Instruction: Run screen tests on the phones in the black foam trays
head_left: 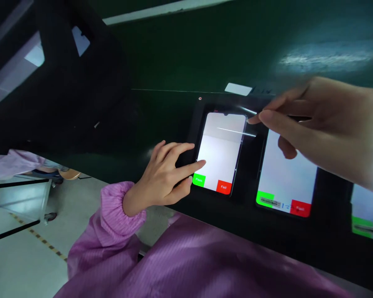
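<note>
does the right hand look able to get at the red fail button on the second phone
Probably yes: the right hand hangs over the second phone, and nothing shows between it and the red Fail button. Its fingers point toward the first phone, though.

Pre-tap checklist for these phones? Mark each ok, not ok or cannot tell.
1. Left hand on the first phone: index fingertip at the screen: ok.
2. Pass button and Fail button showing on that phone: ok.
3. Thin white line across that screen: mark or reflection: cannot tell.
4. Right hand near the phone's upper corner: whether it touches the screen: cannot tell.
5. Second phone: dark strip lying across its green Pass button: not ok.
</note>
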A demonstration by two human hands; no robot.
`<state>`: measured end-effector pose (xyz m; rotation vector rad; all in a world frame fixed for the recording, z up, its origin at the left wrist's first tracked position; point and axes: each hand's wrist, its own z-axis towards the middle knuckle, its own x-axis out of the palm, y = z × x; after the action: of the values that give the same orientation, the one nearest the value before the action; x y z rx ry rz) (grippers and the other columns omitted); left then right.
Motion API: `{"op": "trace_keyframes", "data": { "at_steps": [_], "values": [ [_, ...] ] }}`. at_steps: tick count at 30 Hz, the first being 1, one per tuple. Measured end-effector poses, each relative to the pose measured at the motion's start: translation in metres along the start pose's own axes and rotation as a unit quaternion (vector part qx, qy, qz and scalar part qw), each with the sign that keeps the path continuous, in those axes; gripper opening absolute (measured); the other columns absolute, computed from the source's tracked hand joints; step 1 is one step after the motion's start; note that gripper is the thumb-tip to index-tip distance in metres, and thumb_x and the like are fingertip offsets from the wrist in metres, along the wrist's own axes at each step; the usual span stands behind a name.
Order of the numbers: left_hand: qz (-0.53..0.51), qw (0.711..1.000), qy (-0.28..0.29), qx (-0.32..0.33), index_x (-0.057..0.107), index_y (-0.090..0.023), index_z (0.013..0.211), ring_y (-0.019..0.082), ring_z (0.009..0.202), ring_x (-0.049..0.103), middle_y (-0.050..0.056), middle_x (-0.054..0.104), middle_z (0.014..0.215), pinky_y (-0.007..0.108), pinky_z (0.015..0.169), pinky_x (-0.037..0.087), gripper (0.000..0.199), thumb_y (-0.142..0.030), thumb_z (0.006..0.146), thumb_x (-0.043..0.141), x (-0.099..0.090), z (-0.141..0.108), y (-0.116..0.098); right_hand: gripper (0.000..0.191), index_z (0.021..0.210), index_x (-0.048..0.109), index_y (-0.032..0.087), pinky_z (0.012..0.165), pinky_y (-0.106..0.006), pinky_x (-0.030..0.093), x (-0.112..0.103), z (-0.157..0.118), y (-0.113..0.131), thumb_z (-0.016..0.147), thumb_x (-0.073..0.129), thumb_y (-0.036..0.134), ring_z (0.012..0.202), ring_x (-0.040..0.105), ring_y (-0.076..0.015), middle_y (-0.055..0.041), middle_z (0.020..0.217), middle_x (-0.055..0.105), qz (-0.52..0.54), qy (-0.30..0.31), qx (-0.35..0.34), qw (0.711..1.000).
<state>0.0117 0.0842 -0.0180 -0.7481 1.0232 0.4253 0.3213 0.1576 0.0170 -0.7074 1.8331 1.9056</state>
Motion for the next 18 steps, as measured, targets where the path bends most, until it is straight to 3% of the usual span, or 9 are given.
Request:
{"op": "trace_keyframes", "data": {
  "at_steps": [2, 4, 6, 7, 10, 13, 15, 18],
  "values": [
    [-0.013, 1.0, -0.007, 0.015, 0.077, -0.024, 0.136, 0.035, 0.139, 0.058, 0.015, 0.065, 0.15, 0.067, 0.123, 0.042, 0.038, -0.023, 0.107, 0.051, -0.002, -0.006, -0.003, 0.025, 0.101, 0.069, 0.023, 0.037, -0.021, 0.039, 0.004, -0.008, 0.007, 0.099, 0.077, 0.046, 0.042, 0.057, -0.0083, -0.0023, 0.089, 0.079, 0.03, 0.035, 0.017, 0.999],
    [-0.047, 0.999, -0.021, 0.017, 0.078, -0.023, 0.127, 0.033, 0.137, 0.061, 0.014, 0.069, 0.145, 0.063, 0.124, 0.044, 0.033, -0.024, 0.107, 0.053, -0.007, -0.014, -0.007, 0.026, 0.11, 0.068, 0.024, 0.035, -0.022, 0.042, 0.002, -0.022, 0.01, 0.102, 0.07, 0.049, 0.041, 0.058, -0.0116, -0.0011, 0.087, 0.079, 0.062, 0.122, 0.015, 0.99],
    [-0.091, 0.995, -0.041, -0.008, 0.077, -0.023, 0.121, 0.03, 0.133, 0.066, 0.012, 0.072, 0.139, 0.057, 0.125, 0.047, 0.027, -0.023, 0.106, 0.055, -0.012, -0.025, -0.01, 0.031, 0.12, 0.069, 0.027, 0.037, -0.026, 0.047, -0.006, -0.042, 0.009, 0.107, 0.062, 0.054, 0.045, 0.063, -0.0151, -0.0001, 0.085, 0.078, 0.057, 0.211, -0.015, 0.976],
    [-0.112, 0.992, -0.051, -0.027, 0.076, -0.023, 0.119, 0.028, 0.129, 0.069, 0.01, 0.074, 0.135, 0.055, 0.125, 0.048, 0.024, -0.022, 0.106, 0.056, -0.013, -0.03, -0.012, 0.031, 0.124, 0.07, 0.029, 0.041, -0.027, 0.051, -0.012, -0.055, 0.008, 0.11, 0.058, 0.055, 0.051, 0.067, -0.0167, -0.0002, 0.088, 0.079, 0.034, 0.223, -0.045, 0.973],
    [-0.137, 0.986, -0.068, -0.059, 0.073, -0.025, 0.124, 0.026, 0.123, 0.074, 0.007, 0.078, 0.127, 0.052, 0.128, 0.048, 0.026, -0.02, 0.104, 0.057, -0.011, -0.045, -0.02, 0.028, 0.127, 0.075, 0.031, 0.068, -0.037, 0.067, -0.027, -0.098, 0.002, 0.115, 0.053, 0.045, 0.091, 0.08, -0.0251, -0.0049, 0.119, 0.081, -0.104, 0.126, -0.209, 0.964],
    [-0.075, 0.994, -0.061, -0.046, 0.07, -0.026, 0.144, 0.03, 0.136, 0.068, 0.01, 0.073, 0.143, 0.055, 0.133, 0.041, 0.043, -0.019, 0.103, 0.059, -0.003, -0.052, -0.027, 0.025, 0.122, 0.079, 0.026, 0.087, -0.055, 0.065, -0.032, -0.138, -0.013, 0.112, 0.058, 0.035, 0.124, 0.073, -0.0388, -0.0114, 0.154, 0.068, -0.296, 0.036, -0.308, 0.903],
    [-0.003, 0.998, -0.04, -0.042, 0.066, -0.029, 0.153, 0.035, 0.148, 0.059, 0.012, 0.064, 0.159, 0.062, 0.137, 0.03, 0.052, -0.022, 0.102, 0.063, 0.001, -0.054, -0.032, 0.023, 0.127, 0.077, 0.027, 0.093, -0.058, 0.059, -0.035, -0.163, -0.028, 0.11, 0.062, 0.032, 0.128, 0.069, -0.0401, -0.0124, 0.157, 0.065, -0.359, -0.012, -0.305, 0.882],
    [0.061, 0.996, -0.029, -0.054, 0.062, -0.032, 0.159, 0.04, 0.155, 0.051, 0.012, 0.051, 0.171, 0.067, 0.139, 0.021, 0.056, -0.027, 0.103, 0.065, 0.004, -0.055, -0.039, 0.028, 0.134, 0.074, 0.03, 0.104, -0.055, 0.051, -0.043, -0.196, -0.054, 0.112, 0.058, 0.028, 0.133, 0.064, -0.0349, -0.01, 0.151, 0.068, -0.324, -0.131, -0.238, 0.906]
  ]
}}
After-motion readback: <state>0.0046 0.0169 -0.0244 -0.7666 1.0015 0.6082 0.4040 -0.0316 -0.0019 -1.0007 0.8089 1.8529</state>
